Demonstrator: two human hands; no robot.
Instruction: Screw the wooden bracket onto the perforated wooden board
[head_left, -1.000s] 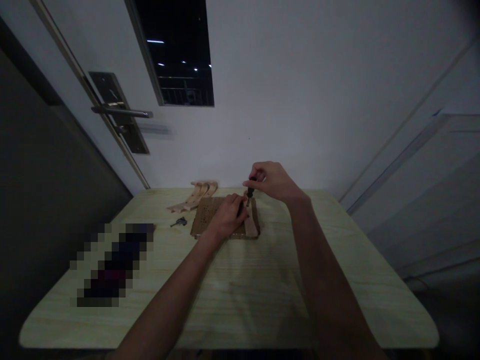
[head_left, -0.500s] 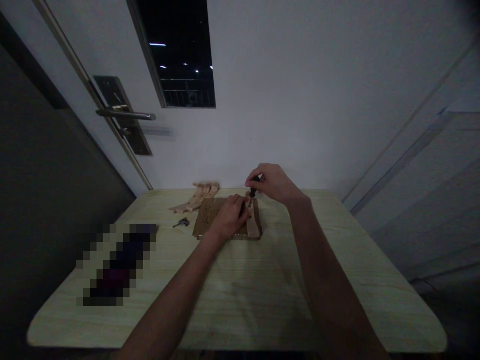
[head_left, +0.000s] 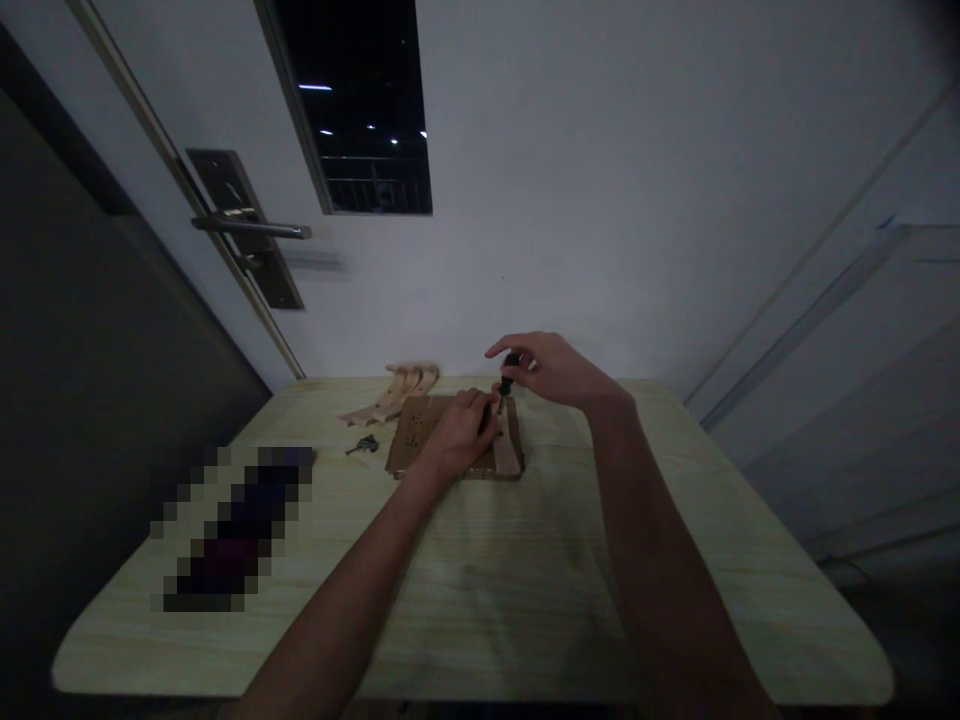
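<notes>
My right hand (head_left: 544, 365) is closed on the black handle of a small screwdriver (head_left: 508, 375), its index finger lifted off and stretched out. The screwdriver stands slightly tilted, tip down at a pale curved wooden piece (head_left: 507, 450). That piece lies along the right side of a brown board (head_left: 412, 430) dotted with small holes. My left hand (head_left: 461, 435) lies over the board, its curled fingers gripping the wooden piece beside the screwdriver tip. Whether a screw sits under the tip is too small to tell.
Several pale curved wooden pieces (head_left: 405, 390) lie behind the board to the left. A small pile of screws (head_left: 365, 445) is left of the board. A blurred-out dark object (head_left: 244, 525) lies on the table (head_left: 480, 610). A white door with a metal handle (head_left: 255, 229) rises behind.
My right index finger has straightened away from the screwdriver handle, and the right wrist has shifted slightly right. The left hand and the board stay in place.
</notes>
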